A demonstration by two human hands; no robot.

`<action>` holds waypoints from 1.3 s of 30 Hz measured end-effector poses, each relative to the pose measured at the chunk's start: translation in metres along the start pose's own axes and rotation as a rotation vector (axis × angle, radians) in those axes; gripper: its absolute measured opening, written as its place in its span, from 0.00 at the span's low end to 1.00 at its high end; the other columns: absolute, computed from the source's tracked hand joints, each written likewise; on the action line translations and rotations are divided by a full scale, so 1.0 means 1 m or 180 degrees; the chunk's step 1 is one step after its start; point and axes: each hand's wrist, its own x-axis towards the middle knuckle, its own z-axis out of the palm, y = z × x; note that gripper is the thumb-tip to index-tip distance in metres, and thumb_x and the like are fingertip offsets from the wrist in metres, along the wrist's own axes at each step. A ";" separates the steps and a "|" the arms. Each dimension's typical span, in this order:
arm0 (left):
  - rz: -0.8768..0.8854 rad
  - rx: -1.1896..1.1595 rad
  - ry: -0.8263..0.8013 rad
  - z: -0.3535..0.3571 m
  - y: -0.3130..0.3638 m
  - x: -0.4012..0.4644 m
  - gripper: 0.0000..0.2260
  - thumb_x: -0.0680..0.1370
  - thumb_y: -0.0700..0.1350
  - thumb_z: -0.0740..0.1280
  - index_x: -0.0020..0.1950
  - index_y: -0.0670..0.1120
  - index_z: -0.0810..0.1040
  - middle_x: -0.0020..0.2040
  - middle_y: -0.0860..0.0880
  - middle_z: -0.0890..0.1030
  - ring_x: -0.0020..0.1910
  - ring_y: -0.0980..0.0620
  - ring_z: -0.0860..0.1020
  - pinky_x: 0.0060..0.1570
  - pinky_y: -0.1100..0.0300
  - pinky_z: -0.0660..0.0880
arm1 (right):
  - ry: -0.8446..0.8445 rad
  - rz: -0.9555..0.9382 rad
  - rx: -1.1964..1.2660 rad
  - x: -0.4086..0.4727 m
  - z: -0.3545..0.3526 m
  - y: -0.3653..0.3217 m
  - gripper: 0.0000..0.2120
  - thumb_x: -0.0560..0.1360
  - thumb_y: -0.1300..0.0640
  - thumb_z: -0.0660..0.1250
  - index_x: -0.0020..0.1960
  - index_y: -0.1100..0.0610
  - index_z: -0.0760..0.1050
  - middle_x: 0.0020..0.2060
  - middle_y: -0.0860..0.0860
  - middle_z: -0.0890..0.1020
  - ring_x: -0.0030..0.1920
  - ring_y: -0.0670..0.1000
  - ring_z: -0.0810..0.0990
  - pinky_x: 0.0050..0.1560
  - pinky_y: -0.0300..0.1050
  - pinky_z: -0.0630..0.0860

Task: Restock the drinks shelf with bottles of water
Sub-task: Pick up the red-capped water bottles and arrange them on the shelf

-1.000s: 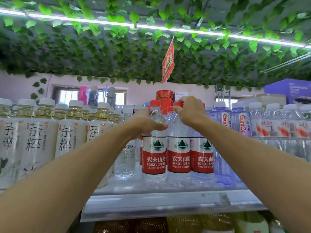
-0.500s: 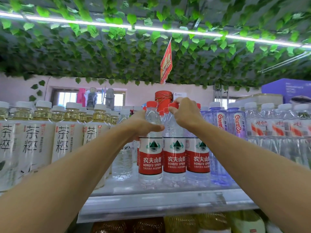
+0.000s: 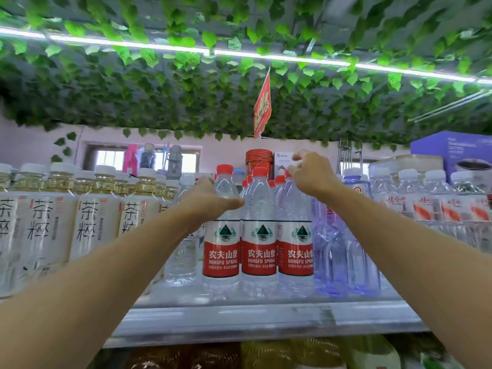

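Observation:
Three red-capped water bottles with red labels stand in a front row on the drinks shelf [image 3: 266,315]: a left bottle [image 3: 221,251], a middle bottle [image 3: 259,251] and a right bottle [image 3: 296,251], with more red caps behind them. My left hand [image 3: 210,201] holds the left bottle at its shoulder, thumb across the front. My right hand [image 3: 311,179] hovers over the right bottle's cap with its fingers loosely spread and nothing in it.
Pale tea bottles [image 3: 87,222] fill the shelf to the left, purple-tinted bottles [image 3: 332,249] and clear water bottles [image 3: 426,203] the right. A red stack of cups [image 3: 259,158] stands behind. A red sign [image 3: 262,105] hangs from the leafy ceiling. Yellow bottles [image 3: 292,352] sit below.
My right hand has let go of the middle bottle's cap and moved right and up, fingers spreading. My left hand stays on the left bottle.

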 end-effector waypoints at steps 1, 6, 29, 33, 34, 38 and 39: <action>0.0021 -0.0004 0.0032 0.001 0.000 -0.002 0.35 0.71 0.51 0.74 0.71 0.43 0.60 0.66 0.43 0.71 0.55 0.48 0.70 0.53 0.54 0.69 | -0.0034 -0.0058 -0.0030 0.001 0.001 0.001 0.15 0.79 0.59 0.62 0.64 0.63 0.72 0.58 0.61 0.78 0.56 0.59 0.76 0.58 0.52 0.73; 0.0092 0.0189 0.0319 0.000 0.000 -0.008 0.36 0.69 0.53 0.74 0.70 0.45 0.60 0.66 0.45 0.71 0.57 0.48 0.71 0.51 0.54 0.69 | -0.0106 -0.0165 -0.0587 0.012 0.009 0.004 0.14 0.77 0.55 0.64 0.57 0.63 0.78 0.53 0.60 0.80 0.54 0.59 0.77 0.52 0.48 0.73; 0.0032 0.0758 0.0673 0.015 -0.011 -0.059 0.41 0.66 0.54 0.77 0.71 0.45 0.59 0.69 0.44 0.67 0.67 0.42 0.67 0.65 0.42 0.67 | 0.0185 -0.0447 0.0271 -0.057 0.014 0.012 0.29 0.73 0.56 0.69 0.69 0.59 0.61 0.65 0.57 0.64 0.66 0.56 0.64 0.65 0.46 0.63; 0.0105 0.0556 0.0607 0.016 -0.014 -0.084 0.42 0.66 0.53 0.77 0.73 0.46 0.57 0.71 0.44 0.65 0.68 0.43 0.66 0.67 0.42 0.65 | 0.0171 -0.0430 0.0269 -0.097 -0.004 0.006 0.30 0.72 0.54 0.70 0.70 0.58 0.62 0.65 0.55 0.65 0.66 0.55 0.60 0.68 0.45 0.56; 0.0150 0.0413 0.0583 0.017 -0.017 -0.093 0.42 0.66 0.51 0.77 0.72 0.46 0.57 0.70 0.45 0.66 0.66 0.45 0.68 0.67 0.45 0.66 | 0.0110 -0.0413 0.0300 -0.110 -0.008 0.005 0.30 0.72 0.54 0.70 0.70 0.57 0.61 0.65 0.54 0.65 0.66 0.54 0.60 0.68 0.44 0.56; 0.0294 0.0110 0.0413 0.023 -0.030 -0.143 0.32 0.70 0.46 0.75 0.69 0.46 0.61 0.60 0.51 0.71 0.60 0.52 0.70 0.57 0.59 0.66 | -0.0223 -0.0282 0.0220 -0.172 -0.021 0.003 0.32 0.73 0.52 0.69 0.72 0.55 0.60 0.67 0.51 0.65 0.68 0.51 0.58 0.67 0.43 0.55; 0.0298 0.0052 0.0351 0.025 -0.036 -0.157 0.30 0.71 0.45 0.74 0.68 0.47 0.61 0.56 0.55 0.71 0.60 0.53 0.69 0.55 0.60 0.65 | -0.0326 -0.0264 0.0164 -0.187 -0.023 0.003 0.32 0.73 0.52 0.69 0.72 0.55 0.59 0.67 0.51 0.65 0.68 0.51 0.58 0.68 0.43 0.55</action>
